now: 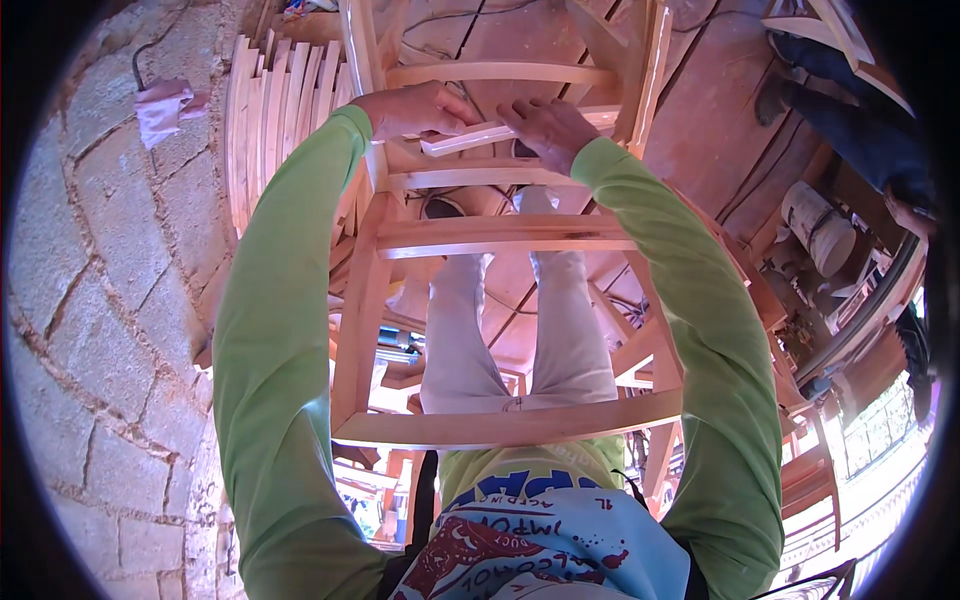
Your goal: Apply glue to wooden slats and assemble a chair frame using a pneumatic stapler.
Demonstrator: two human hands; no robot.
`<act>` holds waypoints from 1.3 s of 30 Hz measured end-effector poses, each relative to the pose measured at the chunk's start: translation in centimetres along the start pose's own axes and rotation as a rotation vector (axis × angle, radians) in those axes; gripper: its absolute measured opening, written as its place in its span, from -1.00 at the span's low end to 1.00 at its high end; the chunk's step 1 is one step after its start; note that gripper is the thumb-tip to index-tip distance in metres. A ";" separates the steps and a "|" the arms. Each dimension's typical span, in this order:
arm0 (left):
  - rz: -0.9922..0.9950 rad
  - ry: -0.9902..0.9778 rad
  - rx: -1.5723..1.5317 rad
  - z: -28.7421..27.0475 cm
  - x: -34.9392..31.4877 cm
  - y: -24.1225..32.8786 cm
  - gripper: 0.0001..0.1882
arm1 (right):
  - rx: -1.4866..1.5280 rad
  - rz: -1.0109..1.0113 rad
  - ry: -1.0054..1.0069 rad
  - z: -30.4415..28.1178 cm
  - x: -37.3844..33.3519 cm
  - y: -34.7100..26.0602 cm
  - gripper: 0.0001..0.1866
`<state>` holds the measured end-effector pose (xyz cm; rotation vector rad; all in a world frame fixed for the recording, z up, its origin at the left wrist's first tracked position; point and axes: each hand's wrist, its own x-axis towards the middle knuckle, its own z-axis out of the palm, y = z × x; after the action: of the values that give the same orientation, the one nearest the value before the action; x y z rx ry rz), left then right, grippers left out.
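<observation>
A chair-like wooden frame (355, 300) stands before me, with crosspieces between its two side rails. Near its far end, a short pale wooden slat (468, 138) lies slightly tilted between the rails, its left end free. My right hand (553, 130) grips the slat from above, fingers bent over its far edge. Just left of it, my left hand (425, 108) is closed with curled fingers close to the slat's left end; whatever is inside is hidden. Curved crosspieces lie beyond the hands (500, 72) and nearer to me (480, 178).
Cut wooden strips (290, 110) are stacked left of the frame, beside a rough block wall (110, 240) with a pink cloth (168, 108). At right are a white bucket (818, 228) and another person's dark-clothed leg (850, 130). Cables cross the floor.
</observation>
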<state>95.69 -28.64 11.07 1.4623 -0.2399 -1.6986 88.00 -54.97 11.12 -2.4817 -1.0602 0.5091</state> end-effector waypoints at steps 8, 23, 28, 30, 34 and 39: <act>0.091 0.045 0.172 0.3 1.4 -1.5 -0.69 | 0.632 0.135 -0.121 4.8 0.2 2.4 -0.77; -0.070 -0.015 0.592 0.8 3.5 -6.5 -0.63 | 0.467 0.341 -0.148 10.6 -0.7 0.0 -0.80; -0.109 -0.048 0.710 0.8 3.6 -6.9 -0.61 | 0.491 0.383 -0.188 10.6 0.0 -0.9 -0.80; -0.141 -0.036 0.767 1.2 3.5 -6.9 -0.61 | 0.450 0.407 -0.293 10.5 0.2 -1.1 -0.80; -0.159 0.038 0.732 1.9 2.7 -6.4 -0.59 | 0.482 0.418 -0.259 10.4 0.3 -1.5 -0.80; -0.228 -0.010 0.732 2.0 2.6 -6.0 -0.57 | 0.482 0.472 -0.270 10.7 0.3 -1.6 -0.81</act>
<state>91.26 -27.50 6.03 2.0652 -0.7902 -1.8998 82.19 -51.50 2.74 -2.2435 -0.3515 1.1184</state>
